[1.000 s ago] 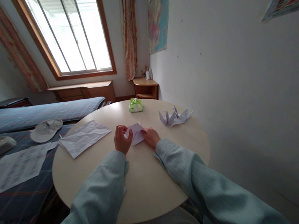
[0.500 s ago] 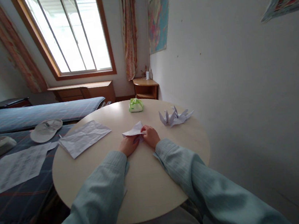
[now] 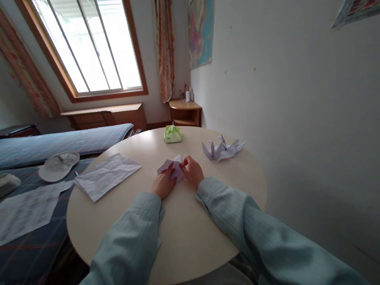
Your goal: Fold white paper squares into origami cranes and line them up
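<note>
A small folded sheet of white paper (image 3: 177, 172) lies between my hands at the middle of the round table (image 3: 186, 222). My left hand (image 3: 163, 182) is closed on its left side, with fingers over the top and the thumb at the near edge. On the right side, my right hand (image 3: 191, 171) pinches the paper's edge between thumb and fingertips. Several folded paper cranes (image 3: 224, 149) stand close together to the right of my right hand. Creased white sheets (image 3: 108, 174) lie at the left edge of the table.
Toward the table's far edge sits a green tissue pack (image 3: 172, 134). On the bed (image 3: 47, 255) at the left are printed sheets (image 3: 24, 213) and a pale cap (image 3: 59, 166). A white wall (image 3: 313, 121) runs along the right side.
My left fingers have come over the top of the folded paper, which now lies flatter with more of its near part showing. My right hand has shifted only slightly.
</note>
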Motion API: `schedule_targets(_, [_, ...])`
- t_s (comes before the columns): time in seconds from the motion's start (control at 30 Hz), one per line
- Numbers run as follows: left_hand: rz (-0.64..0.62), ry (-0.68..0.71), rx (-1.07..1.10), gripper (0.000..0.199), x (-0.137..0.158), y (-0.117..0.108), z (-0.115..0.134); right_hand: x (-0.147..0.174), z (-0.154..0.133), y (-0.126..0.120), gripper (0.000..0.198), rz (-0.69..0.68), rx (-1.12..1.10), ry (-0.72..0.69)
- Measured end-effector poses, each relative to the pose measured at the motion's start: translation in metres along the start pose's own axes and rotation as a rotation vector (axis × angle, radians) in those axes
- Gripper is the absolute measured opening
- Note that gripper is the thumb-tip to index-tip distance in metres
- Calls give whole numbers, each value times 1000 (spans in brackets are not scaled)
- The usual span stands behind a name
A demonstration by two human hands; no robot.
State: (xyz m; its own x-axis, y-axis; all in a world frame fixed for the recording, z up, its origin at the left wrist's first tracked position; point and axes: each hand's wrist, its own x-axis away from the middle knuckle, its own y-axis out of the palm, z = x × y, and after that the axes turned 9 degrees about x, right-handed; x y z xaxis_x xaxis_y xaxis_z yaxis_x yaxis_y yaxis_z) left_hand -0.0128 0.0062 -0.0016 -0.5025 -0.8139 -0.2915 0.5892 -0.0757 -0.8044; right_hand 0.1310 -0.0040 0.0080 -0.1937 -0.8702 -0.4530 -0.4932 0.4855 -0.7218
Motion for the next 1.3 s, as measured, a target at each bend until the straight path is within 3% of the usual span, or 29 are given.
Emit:
schedule_targets(0.3, [13, -83, -37, 63, 1, -3, 2, 3, -6, -6, 18, -56, 49, 80])
schedule_targets(0.77, [-14, -136, -51, 67, 1, -5, 6, 5, -4, 5, 18, -101, -240, -129])
schedule_targets(1.3, [-53, -14, 69, 67, 1, -3, 6, 2, 2, 5, 19, 13, -183, 20])
